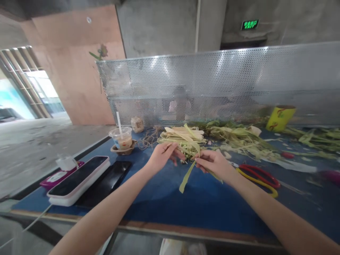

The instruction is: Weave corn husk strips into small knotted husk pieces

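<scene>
My right hand pinches a pale green husk strip between thumb and fingertips, and the strip's loose end hangs down over the blue table. My left hand is closed on the same green plant matter from the other side, its lower fingers partly curled and blurred. Between the hands is a small tangle of green fibres. Just behind them lies a stack of pale, flat husk pieces. To the right of my right hand rest scissors with red and yellow handles.
On the left of the blue table are a drink cup with straw, a phone on a white case and a black flat object. Leafy husks and a yellow tube lie before the perforated metal screen.
</scene>
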Available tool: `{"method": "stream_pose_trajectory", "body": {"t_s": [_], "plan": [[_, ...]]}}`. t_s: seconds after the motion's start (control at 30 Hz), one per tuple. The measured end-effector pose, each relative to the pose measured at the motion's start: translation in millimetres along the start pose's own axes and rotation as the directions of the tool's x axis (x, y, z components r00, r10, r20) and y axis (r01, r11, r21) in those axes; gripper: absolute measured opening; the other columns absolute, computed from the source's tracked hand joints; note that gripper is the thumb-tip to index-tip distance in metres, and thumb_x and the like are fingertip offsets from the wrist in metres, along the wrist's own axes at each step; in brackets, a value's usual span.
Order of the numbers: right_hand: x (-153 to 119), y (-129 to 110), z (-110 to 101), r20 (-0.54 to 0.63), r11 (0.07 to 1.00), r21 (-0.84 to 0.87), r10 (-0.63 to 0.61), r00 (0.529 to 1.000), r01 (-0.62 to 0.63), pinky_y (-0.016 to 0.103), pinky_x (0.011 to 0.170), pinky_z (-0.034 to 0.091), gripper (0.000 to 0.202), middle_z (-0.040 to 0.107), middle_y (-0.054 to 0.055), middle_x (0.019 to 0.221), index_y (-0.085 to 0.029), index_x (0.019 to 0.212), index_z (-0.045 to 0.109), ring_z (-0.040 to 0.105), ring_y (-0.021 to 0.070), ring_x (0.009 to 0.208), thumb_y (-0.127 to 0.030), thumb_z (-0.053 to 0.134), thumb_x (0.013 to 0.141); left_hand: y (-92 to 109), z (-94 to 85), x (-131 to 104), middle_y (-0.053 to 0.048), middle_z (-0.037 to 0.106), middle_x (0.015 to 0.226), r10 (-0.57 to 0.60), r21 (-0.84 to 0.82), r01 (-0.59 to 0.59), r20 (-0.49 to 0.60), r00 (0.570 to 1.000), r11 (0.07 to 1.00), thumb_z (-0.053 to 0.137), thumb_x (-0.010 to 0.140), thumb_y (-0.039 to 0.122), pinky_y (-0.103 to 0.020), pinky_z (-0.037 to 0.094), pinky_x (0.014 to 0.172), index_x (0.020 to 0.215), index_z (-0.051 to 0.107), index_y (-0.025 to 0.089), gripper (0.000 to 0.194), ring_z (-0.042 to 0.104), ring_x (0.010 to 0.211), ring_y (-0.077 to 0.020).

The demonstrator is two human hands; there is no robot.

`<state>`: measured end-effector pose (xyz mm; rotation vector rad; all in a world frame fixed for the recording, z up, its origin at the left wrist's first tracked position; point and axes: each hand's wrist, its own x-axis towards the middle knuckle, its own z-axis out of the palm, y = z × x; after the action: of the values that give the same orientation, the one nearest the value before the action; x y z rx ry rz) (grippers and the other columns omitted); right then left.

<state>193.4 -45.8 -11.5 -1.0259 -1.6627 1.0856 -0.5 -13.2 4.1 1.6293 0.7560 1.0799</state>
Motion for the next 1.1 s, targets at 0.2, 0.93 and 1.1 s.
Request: {"method": "stream_pose_trajectory", "body": {"t_s": [0.2, 0.93, 1.1], "plan": [[18, -27, -11, -0.048, 0.993, 0.038, -0.107, 0.993, 0.109, 0.023, 0.046, 0.037, 0.029, 0.057, -0.003, 0.058, -0.019, 0.078, 0.045, 0.046, 0.0075, 0.044, -0.042, 0.061, 0.069, -1, 9.6, 7, -0.003, 0.062, 0.071, -0.11, -0.173, 0.13, 0.124, 0.986, 0.976, 0.071, 0.061, 0.037, -0.021, 0.045, 0.054, 0.077, 0.054, 0.013, 0.034, 0.058, 0.061, -0.0102], [9, 3, 12, -0.024, 0.892, -0.37, -0.289, 0.957, 0.26, 0.028, 0.058, 0.047, 0.053, 0.061, -0.002, 0.066, -0.019, 0.127, 0.021, 0.06, 0.0148, 0.062, -0.018, 0.047, 0.08, -14, 27.4, 0, -0.004, 0.062, 0.055, -0.098, -0.164, 0.109, 0.073, 0.993, 0.981, 0.066, 0.066, 0.034, -0.019, 0.04, 0.037, 0.063, 0.063, 0.011, 0.024, 0.052, 0.043, -0.0091], [4, 3, 13, -0.098, 0.735, -0.602, -0.454, 0.886, 0.311, 0.033, 0.073, 0.049, 0.053, 0.062, 0.006, 0.088, -0.019, 0.128, 0.022, 0.062, 0.0171, 0.075, -0.015, 0.044, 0.08, -12, 24.7, 1, -0.003, 0.063, 0.055, -0.137, -0.114, 0.126, -0.089, 0.987, 0.985, 0.069, 0.063, 0.031, -0.019, 0.041, 0.041, 0.065, 0.068, 0.013, 0.018, 0.057, 0.048, -0.0113]]}}
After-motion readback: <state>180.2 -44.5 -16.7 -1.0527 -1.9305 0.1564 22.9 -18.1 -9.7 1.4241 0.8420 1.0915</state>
